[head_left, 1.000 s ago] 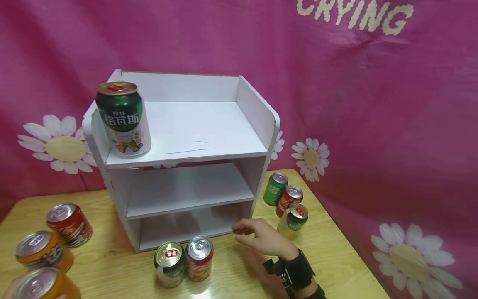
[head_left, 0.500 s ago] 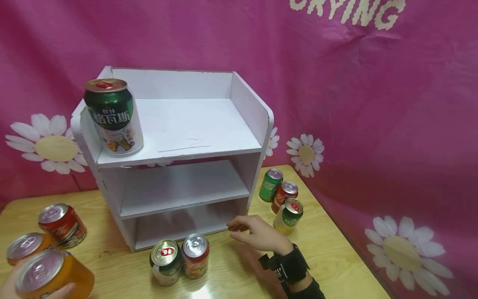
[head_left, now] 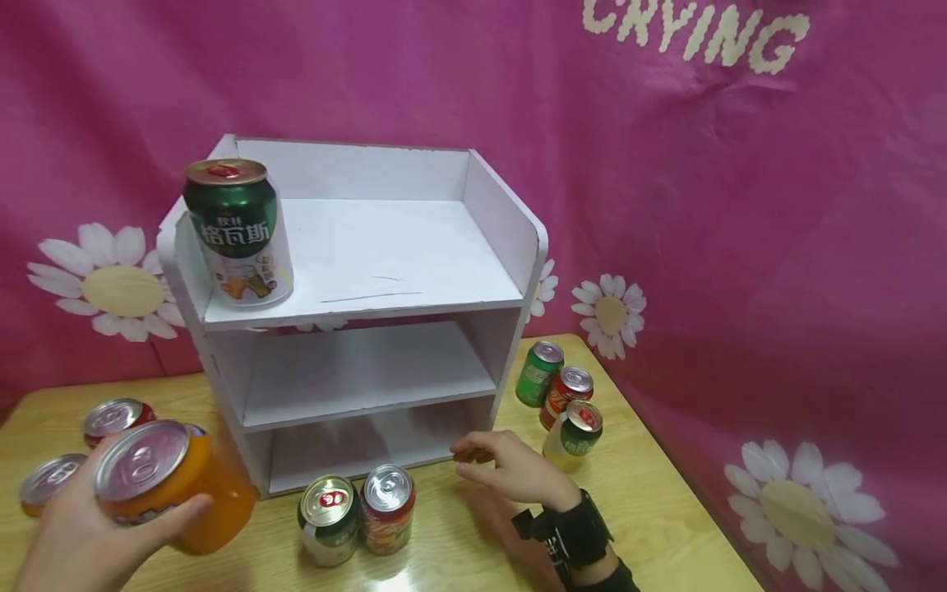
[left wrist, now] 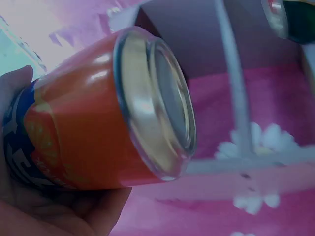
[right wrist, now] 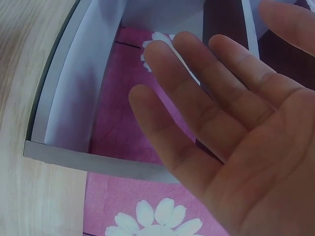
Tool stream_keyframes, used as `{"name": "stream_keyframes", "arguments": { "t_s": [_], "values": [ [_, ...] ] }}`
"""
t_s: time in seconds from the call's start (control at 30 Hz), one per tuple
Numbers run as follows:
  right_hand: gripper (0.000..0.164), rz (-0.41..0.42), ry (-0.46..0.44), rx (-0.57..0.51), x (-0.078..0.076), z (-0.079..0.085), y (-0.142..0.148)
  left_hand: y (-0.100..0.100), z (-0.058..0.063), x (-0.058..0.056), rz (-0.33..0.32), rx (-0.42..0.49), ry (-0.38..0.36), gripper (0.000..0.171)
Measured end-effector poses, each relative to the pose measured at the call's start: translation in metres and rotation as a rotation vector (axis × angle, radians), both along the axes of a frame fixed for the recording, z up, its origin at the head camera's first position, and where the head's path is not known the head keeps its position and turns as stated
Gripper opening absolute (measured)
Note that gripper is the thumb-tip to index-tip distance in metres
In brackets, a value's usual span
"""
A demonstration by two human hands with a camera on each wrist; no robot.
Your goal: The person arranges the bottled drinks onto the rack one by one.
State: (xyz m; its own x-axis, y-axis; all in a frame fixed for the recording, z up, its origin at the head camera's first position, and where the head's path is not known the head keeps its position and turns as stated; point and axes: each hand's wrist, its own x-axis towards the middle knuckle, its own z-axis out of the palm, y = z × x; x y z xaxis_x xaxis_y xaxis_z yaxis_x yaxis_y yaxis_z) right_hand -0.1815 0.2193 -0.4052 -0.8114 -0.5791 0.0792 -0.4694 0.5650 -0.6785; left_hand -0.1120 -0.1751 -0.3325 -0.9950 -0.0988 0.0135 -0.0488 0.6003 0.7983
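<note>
Pink daisy-print cloth [head_left: 688, 271] backs the scene, with a wood-grain table [head_left: 636, 534] below and a white three-tier shelf unit [head_left: 370, 374] standing on it. And look at the left hand [head_left: 92, 530]: it grips the orange soda can [head_left: 214, 501] round the barrel, tilted, over by the unit's lower left front. Thumb one side, fingers the other, presumably for a secure hold, and the pull-tab lid stays uncovered! Across the way, the right hand [head_left: 514, 469] has nothing in it, fingers loosely bent near the bottom tier's right front corner, perhaps placed there to leave the other side free. Up top, a kvass can [head_left: 233, 234] stands at the left end, label facing out, likely so it reads easily. Down front, a green-and-white can [head_left: 329, 522] and a red can [head_left: 388, 514] stand side by side, probably for easy reach.
</note>
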Motion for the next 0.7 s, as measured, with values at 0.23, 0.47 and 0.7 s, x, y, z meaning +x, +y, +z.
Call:
{"name": "stream_keyframes", "arguments": {
  "t_s": [0.23,0.47,0.7],
  "values": [
    [0.025,0.005,0.009,-0.012,-0.001,-0.007,0.003,0.019,0.029,-0.011,-0.120,0.082,0.193,0.077],
    [0.022,-0.006,-0.015,-0.002,0.007,0.012,-0.006,0.033,0.060,-0.021,-0.177,0.088,0.281,0.071],
    [0.022,0.000,-0.013,-0.004,0.005,0.009,-0.007,0.049,0.082,-0.028,-0.246,0.153,0.307,0.072]
  ]
}}
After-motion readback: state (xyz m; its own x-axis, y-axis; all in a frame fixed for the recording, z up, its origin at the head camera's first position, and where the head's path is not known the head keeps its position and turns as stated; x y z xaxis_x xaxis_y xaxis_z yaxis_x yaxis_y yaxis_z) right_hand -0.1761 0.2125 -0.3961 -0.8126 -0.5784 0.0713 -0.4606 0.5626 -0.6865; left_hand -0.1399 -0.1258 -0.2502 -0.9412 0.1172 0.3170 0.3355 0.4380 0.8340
